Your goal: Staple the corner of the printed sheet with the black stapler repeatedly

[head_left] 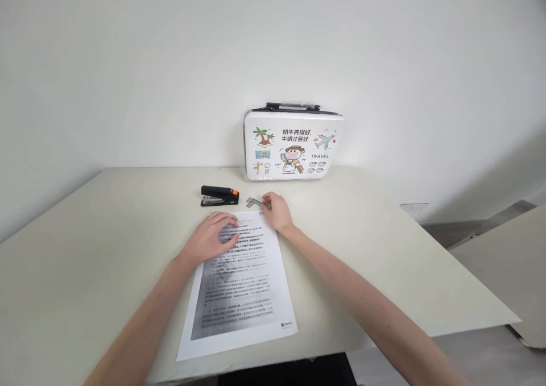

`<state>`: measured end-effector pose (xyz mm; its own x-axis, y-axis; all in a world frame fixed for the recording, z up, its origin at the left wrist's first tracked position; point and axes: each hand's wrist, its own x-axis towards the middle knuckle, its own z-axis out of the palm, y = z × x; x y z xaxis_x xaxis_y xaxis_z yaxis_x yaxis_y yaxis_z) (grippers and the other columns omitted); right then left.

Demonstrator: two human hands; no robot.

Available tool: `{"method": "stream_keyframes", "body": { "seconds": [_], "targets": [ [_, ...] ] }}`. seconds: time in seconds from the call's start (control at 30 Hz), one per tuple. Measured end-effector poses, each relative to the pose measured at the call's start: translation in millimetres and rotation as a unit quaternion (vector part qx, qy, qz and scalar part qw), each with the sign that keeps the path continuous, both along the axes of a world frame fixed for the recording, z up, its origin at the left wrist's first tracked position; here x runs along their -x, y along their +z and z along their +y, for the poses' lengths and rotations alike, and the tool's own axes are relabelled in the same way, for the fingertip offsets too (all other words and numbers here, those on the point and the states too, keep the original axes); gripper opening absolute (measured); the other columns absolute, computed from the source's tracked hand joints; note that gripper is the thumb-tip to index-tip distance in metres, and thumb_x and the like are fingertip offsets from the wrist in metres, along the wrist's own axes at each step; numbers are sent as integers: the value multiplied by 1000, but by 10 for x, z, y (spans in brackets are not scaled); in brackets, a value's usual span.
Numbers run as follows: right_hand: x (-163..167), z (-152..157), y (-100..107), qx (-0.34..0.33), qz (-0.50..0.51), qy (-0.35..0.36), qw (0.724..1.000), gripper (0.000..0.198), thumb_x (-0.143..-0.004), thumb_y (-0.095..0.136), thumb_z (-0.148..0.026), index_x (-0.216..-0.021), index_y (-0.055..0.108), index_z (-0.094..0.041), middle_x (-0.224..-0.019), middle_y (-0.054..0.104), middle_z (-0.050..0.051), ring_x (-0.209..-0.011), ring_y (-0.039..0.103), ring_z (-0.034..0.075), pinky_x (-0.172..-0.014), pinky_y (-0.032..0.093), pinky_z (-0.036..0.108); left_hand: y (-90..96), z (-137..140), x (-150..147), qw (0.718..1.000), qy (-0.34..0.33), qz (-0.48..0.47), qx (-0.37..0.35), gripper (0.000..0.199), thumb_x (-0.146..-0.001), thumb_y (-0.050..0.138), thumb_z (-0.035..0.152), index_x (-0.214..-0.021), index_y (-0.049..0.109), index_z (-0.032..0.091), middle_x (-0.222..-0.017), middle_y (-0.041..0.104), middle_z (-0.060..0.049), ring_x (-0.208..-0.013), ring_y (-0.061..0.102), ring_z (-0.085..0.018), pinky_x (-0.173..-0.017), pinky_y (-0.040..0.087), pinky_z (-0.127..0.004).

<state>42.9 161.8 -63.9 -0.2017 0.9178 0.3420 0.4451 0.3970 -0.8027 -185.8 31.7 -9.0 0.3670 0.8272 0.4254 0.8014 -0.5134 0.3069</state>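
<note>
A printed sheet of paper [239,295] lies on the table, covered in dark lines of text with a shadowed grey patch. My left hand [213,235] rests on its upper left part, fingers apart and slightly curved, thumb on the text. Just beyond the sheet's top edge are small grey strips of staples [252,203]. My right hand [277,211] is at their right end, its fingertips closed on one strip; part of it is hidden by the fingers. A black stapler [219,196] with an orange patch lies on its side left of the strips.
A white case [294,147] with cartoon prints and a black handle stands at the back of the table [362,238], near the wall [170,79]. At the far right is another pale surface [507,266], lower than the table. A wall plate [413,207] shows behind the table's right edge.
</note>
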Motion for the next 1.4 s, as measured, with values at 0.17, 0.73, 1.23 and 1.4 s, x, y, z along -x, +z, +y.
{"method": "stream_keyframes", "body": {
  "seconds": [0.17, 0.73, 1.23, 1.4],
  "targets": [
    [-33, 183, -40, -8, -10, -21, 1000, 22, -90, 60, -12, -109, 63, -24, -106, 74, 7, -103, 68, 24, -97, 54, 42, -4, -6, -6, 1000, 1, -1, -6, 17, -93, 65, 38, -103, 70, 25, -120, 74, -6, -117, 67, -27, -107, 52, -44],
    [-2, 155, 1, -42, -23, 84, 995, 24, -89, 73, -22, -111, 66, -23, -109, 78, 7, -99, 70, 23, -97, 56, 42, -16, 7, -8, 1000, -4, -3, -3, 18, -94, 65, 37, -105, 71, 25, -122, 73, -6, -118, 65, -27, -108, 52, -44],
    [105, 298, 152, -32, -4, 201, 979, 40, -97, 49, -9, -130, 65, -26, -119, 81, 3, -113, 73, 19, -107, 53, 42, -8, -2, -2, 1000, -2, -5, -2, 17, -94, 65, 38, -104, 71, 25, -122, 74, -6, -118, 67, -27, -107, 52, -44],
    [-7, 178, 211, -17, 8, 211, 977, 43, -98, 54, -11, -137, 62, -28, -129, 78, 4, -109, 74, 19, -91, 58, 35, -3, -14, -14, 1000, 2, -12, 9, 17, -93, 64, 37, -104, 71, 26, -124, 73, -6, -119, 66, -28, -108, 52, -45]
  ]
}}
